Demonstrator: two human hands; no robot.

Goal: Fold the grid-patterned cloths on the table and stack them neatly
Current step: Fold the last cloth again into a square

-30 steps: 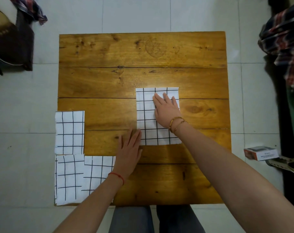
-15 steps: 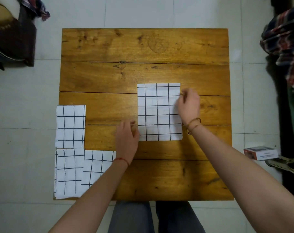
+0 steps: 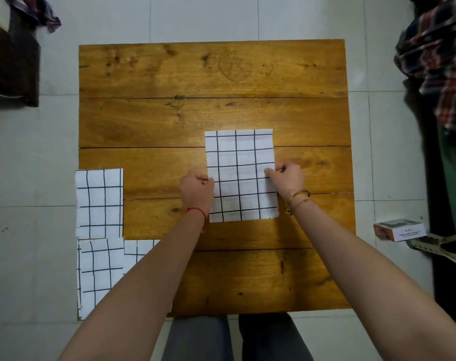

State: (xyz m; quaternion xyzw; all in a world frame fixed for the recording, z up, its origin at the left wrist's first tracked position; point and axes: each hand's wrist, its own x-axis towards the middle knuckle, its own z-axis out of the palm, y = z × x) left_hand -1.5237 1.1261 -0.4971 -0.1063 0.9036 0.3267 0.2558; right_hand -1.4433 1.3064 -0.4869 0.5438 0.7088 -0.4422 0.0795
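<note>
A white cloth with a black grid (image 3: pixel 241 175), folded to a tall rectangle, lies flat near the middle of the wooden table (image 3: pixel 214 115). My left hand (image 3: pixel 197 190) pinches its left edge about halfway down. My right hand (image 3: pixel 288 178) pinches the right edge at the same height. A second folded grid cloth (image 3: pixel 99 203) lies at the table's left edge. Below it, at the near left corner, a third grid cloth (image 3: pixel 100 272) lies flat, partly hidden under my left forearm.
A small orange and white box (image 3: pixel 398 229) lies on the tiled floor right of the table. Plaid fabric (image 3: pixel 440 63) hangs at the far right. A dark piece of furniture (image 3: pixel 12 61) stands at the upper left. My knees show below the table's near edge.
Both hands went from lying flat to pinching the middle cloth's side edges. The right hand slid off the cloth's face to its right edge; the left moved up to its left edge.
</note>
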